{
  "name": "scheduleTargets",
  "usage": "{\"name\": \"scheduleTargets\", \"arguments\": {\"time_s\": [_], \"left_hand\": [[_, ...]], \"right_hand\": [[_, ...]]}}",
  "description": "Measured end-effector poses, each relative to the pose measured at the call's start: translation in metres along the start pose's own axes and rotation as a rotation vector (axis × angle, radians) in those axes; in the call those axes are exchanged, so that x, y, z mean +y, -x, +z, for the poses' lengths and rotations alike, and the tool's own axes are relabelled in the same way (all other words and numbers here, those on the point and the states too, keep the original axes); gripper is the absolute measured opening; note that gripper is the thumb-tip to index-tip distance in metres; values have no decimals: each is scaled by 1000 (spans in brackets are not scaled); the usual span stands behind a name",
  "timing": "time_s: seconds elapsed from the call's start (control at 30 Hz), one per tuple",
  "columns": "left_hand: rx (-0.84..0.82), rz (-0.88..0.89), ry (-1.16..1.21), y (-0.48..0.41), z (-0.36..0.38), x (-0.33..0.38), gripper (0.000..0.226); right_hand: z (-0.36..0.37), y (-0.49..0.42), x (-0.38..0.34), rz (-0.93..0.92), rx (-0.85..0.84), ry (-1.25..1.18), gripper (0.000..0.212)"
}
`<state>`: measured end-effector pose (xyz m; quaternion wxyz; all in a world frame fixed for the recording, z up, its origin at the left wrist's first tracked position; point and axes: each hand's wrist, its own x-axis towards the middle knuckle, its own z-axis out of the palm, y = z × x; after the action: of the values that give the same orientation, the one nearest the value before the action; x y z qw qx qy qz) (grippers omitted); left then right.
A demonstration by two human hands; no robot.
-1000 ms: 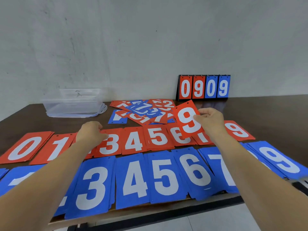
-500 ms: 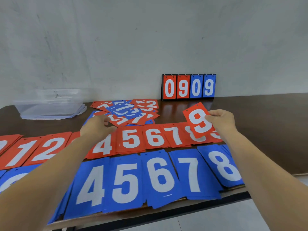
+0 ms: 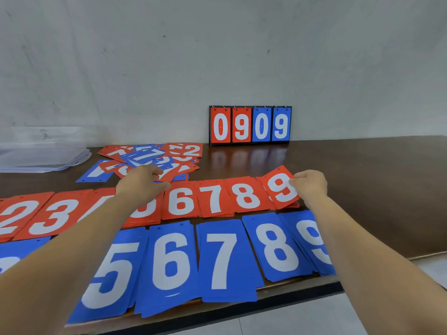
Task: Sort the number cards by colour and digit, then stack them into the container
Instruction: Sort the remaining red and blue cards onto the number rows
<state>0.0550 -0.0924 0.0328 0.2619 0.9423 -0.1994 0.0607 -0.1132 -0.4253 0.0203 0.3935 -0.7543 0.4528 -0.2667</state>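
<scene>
1. At the right end of the red row (image 3: 212, 198), a thin, flat red 9 card (image 3: 281, 187) with a white digit lies tilted over the last stack.
2. The right hand (image 3: 310, 186) pinches its right edge.
3. The left hand (image 3: 142, 181) curls at the loose pile (image 3: 154, 157); whether it grips a card cannot be told.
4. A clear plastic container (image 3: 41, 151) sits far left on the glossy table (image 3: 362, 189).

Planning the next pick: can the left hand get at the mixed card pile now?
Probably yes: the left hand sits at the near edge of the mixed card pile, nothing between. The right hand, pinching the red 9 card, is clear.
</scene>
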Motion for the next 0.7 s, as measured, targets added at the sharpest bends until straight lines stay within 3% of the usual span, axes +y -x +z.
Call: {"name": "scheduleTargets", "arguments": {"time_s": [0.1, 0.27, 0.47, 0.7], "left_hand": [[-5, -7, -16, 1, 2, 6, 53], [-8, -12, -70, 1, 4, 11, 55], [0, 3, -108, 3, 7, 13, 55], [-9, 16, -126, 6, 2, 13, 55]], "right_hand": [[6, -4, 3, -40, -13, 229, 7], [18, -5, 10, -115, 63, 495, 11], [21, -4, 9, -236, 20, 549, 12], [33, 8, -14, -342, 3, 458, 32]]}}
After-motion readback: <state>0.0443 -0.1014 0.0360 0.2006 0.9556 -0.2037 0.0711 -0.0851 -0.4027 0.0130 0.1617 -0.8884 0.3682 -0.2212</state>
